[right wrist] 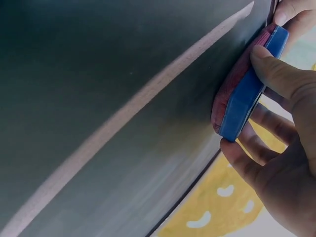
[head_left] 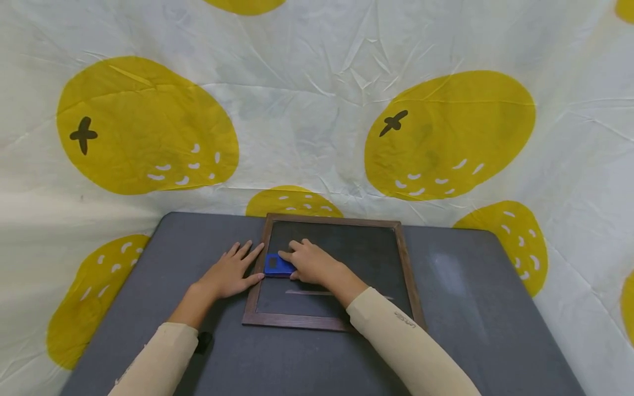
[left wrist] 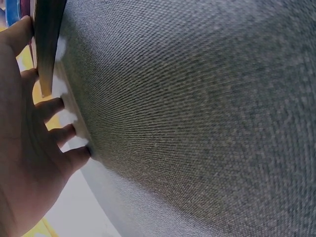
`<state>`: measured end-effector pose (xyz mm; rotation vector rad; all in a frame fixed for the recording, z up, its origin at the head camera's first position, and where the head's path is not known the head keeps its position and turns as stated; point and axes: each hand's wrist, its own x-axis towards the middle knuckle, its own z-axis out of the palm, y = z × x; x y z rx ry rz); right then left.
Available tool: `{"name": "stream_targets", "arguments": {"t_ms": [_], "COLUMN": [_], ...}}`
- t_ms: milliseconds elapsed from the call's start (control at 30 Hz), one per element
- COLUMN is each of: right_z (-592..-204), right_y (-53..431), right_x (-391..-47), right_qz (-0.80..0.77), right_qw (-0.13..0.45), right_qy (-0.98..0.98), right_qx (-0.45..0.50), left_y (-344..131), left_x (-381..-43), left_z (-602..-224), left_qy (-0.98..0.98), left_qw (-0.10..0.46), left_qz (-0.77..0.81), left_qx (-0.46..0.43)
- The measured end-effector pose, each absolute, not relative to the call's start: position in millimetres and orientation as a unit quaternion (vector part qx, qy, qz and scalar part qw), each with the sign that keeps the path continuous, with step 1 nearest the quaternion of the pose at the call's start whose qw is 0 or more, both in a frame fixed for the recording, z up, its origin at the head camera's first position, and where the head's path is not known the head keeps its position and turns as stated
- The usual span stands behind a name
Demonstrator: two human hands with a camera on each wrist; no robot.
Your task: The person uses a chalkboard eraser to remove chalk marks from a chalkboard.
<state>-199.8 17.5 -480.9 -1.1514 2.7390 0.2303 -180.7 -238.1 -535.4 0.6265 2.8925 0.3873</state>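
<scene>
A blue chalkboard eraser point(head_left: 277, 265) lies against the left part of a wood-framed chalkboard point(head_left: 346, 247). My right hand point(head_left: 313, 263) grips it from the right, thumb on one side and fingers on the other. In the right wrist view, the reddish felt pad point(right wrist: 239, 79) of the eraser faces the board. One pale chalk line point(right wrist: 133, 106) runs across the dark surface, below the eraser in the head view; my right forearm hides part of it. My left hand point(head_left: 230, 272) rests with spread fingers at the frame's left edge, its thumb touching the frame.
The chalkboard lies on a dark grey table point(head_left: 465, 291) with rounded far corners. Behind the table hangs a white cloth point(head_left: 302, 121) printed with yellow fruit shapes. A small black object point(head_left: 203, 342) shows beside the left sleeve.
</scene>
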Motion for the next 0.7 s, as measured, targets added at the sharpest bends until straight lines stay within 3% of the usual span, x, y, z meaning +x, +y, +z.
{"name": "stream_targets", "arguments": {"t_ms": [700], "right_z": [-480.1], "right_y": [99.7], "right_x": [-183.1], "right_qz": [-0.013], "right_qw": [0.075], "right_qy": [0.924], "right_qx": [-0.376], "left_y": [-238.9], "left_x": [-178.8], "left_z": [-532.4], "left_qy": [0.965], "left_qw": [0.069], "left_qz": [0.137], "left_qx": [0.215]}}
